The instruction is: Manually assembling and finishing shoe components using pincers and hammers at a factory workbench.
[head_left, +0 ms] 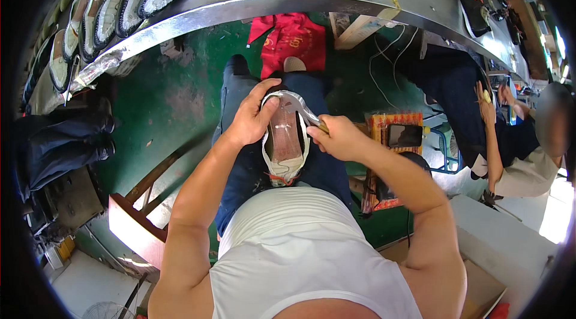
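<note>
A shoe upper (pixel 267 142) with whitish sides sits sole side up between my thighs. Its brown insole (pixel 285 136) faces me and the toe points away. My left hand (pixel 252 116) is closed round the toe's left side, with the thumb laid over the rim. From the right, my right hand (pixel 340 138) grips the yellowish handle of a curved metal tool (pixel 311 116). The tool's grey head reaches over the toe near my left thumb; its working end is partly hidden there. Loose thread and a reddish bit show at the heel.
A metal bench (pixel 264 2) curves across the far side, with several shoes (pixel 129 1) at its left end and dark shoes at right. Right of my knees, a phone (pixel 405 135) lies on a patterned stand. Another person (pixel 528 169) sits at right. Red cloth (pixel 294 43) lies beyond my feet.
</note>
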### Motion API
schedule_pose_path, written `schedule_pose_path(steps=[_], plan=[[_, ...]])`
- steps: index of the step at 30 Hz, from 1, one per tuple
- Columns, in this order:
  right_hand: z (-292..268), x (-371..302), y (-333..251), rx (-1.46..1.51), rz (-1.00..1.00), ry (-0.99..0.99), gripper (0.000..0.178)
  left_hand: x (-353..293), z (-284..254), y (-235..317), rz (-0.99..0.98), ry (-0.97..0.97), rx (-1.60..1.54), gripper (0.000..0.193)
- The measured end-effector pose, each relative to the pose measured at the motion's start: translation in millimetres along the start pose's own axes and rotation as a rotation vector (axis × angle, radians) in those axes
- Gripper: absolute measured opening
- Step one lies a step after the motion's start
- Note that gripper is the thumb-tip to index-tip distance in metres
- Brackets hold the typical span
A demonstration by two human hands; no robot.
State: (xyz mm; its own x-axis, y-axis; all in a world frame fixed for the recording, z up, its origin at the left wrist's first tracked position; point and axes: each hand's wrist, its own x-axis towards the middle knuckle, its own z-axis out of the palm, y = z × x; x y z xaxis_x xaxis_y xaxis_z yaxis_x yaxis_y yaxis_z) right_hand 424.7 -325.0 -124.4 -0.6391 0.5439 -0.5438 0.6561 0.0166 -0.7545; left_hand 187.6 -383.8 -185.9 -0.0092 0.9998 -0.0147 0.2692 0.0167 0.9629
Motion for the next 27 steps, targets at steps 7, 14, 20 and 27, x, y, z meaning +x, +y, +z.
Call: schedule_pose_path(steps=[7, 14, 20, 27], plan=[[25, 6, 13, -0.127, -0.116, 0.249, 0.029, 13, -7, -11, -0.088, -0.05, -0.067, 0.043], [1, -1, 3, -0.322, 0.0, 0.041, 0.028, 24, 5, -7, -0.403, -0.039, -0.347, 0.04], [-12, 7, -15, 0.151, 0.006, 0.233, 0.034, 27, 3, -5, -0.42, -0.079, -0.309, 0.039], [-7, -14, 16, -0.023, 0.055, 0.066, 0.025, -33, 25, -5, -0.458, 0.074, 0.066, 0.062]])
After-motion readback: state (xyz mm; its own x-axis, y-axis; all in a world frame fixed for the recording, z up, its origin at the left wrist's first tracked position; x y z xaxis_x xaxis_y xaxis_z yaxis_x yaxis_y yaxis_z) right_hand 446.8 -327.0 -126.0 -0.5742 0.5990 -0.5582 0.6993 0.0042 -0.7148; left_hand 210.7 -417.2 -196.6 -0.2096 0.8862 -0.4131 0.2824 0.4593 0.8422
